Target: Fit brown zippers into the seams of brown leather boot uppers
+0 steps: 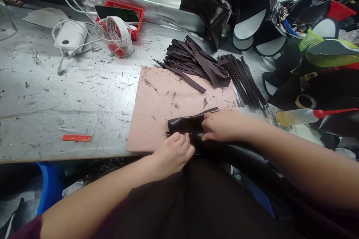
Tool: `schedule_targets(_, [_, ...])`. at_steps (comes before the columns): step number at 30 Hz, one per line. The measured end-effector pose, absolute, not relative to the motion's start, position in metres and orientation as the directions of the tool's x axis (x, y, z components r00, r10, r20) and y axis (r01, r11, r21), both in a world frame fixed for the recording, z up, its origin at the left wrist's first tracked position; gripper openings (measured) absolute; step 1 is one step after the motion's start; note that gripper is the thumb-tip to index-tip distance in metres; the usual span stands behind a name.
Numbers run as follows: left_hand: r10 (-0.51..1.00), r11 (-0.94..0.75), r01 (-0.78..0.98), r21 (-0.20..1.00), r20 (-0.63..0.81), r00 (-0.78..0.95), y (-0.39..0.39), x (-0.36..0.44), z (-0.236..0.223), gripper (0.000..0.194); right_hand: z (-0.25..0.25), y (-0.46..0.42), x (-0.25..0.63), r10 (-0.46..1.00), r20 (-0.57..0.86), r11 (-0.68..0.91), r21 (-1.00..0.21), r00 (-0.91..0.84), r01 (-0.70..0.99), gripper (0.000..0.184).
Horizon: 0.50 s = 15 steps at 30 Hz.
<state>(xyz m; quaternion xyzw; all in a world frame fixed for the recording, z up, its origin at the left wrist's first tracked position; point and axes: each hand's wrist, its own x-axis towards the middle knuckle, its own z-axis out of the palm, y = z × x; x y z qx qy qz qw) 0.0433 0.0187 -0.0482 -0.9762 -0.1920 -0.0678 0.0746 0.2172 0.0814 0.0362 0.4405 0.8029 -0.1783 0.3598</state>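
Pinching curled black leather-like sheet (pixel 183 123) with left hand (pixel 175 152), bracing with right hand (pixel 224 124), unclear if gripping; could crease if tugged.

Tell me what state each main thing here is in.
Black piece: curled, held.
Left hand: pinching the black piece.
Right hand: curled over it.
Pink board: flat, littered.
Wide dark strips: heaped loosely.
Thin dark strips: bunched.
White cable plug: loose.
Red basket: upright, loaded.
Orange tag: lying flat.
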Motion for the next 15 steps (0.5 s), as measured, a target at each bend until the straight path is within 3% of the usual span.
schedule_targets(3, [0.398, -0.903, 0.419, -0.091, 0.182, 0.899, 0.017, 0.044, -0.052, 0.016, 0.028, 0.076, 0.225, 0.595, -0.711, 0.523, -0.012, -0.375, 0.852, 0.025])
schedule_targets(11, [0.436, -0.899, 0.434, 0.047, 0.174, 0.883, 0.023, 0.049, -0.045, 0.012, 0.017, 0.074, 0.225, 0.570, -0.699, 0.592, -0.015, -0.431, 0.806, 0.025])
schedule_targets(15, [0.450, -0.891, 0.453, 0.011, 0.145, 0.881, 0.019, 0.055, -0.046, 0.015, 0.022, 0.079, 0.228, 0.577, -0.709, 0.537, -0.045, -0.405, 0.843, 0.029])
